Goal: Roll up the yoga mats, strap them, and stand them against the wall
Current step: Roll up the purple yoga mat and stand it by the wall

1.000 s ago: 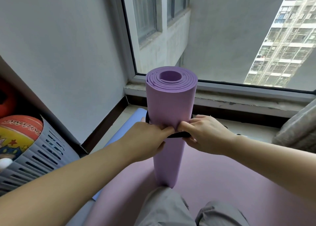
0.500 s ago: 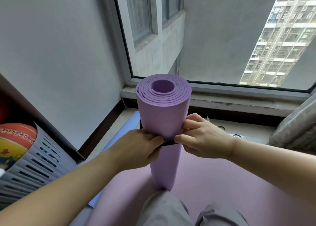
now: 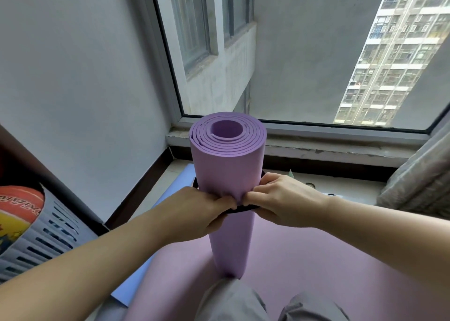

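Here, at the far left, a grey slatted basket holds an orange and yellow ball, cut off by the edge of the view. Beside it rises a plain pale wall with a dark skirting board along its foot. A light blue mat lies flat on the floor next to the skirting, partly under a pink mat that covers the floor to the right.

The left hand reaches in from the lower left. Its fingers are curled and its thumb and fingertips pinch a black strap at the near face of a rolled purple mat. The roll stands upright on the pink mat, its lower end just in front of the person's knees in grey trousers and its spiral top facing the camera. The strap circles the roll about halfway up and hangs loose, away from the foam, on the far left side.

The right hand comes in from the right and grips the same strap with curled fingers. Its thumb tip almost touches the left thumb, and the foam puckers slightly between them.

Behind the roll are a worn sill and a large window. Grey fabric bunches at the far right.
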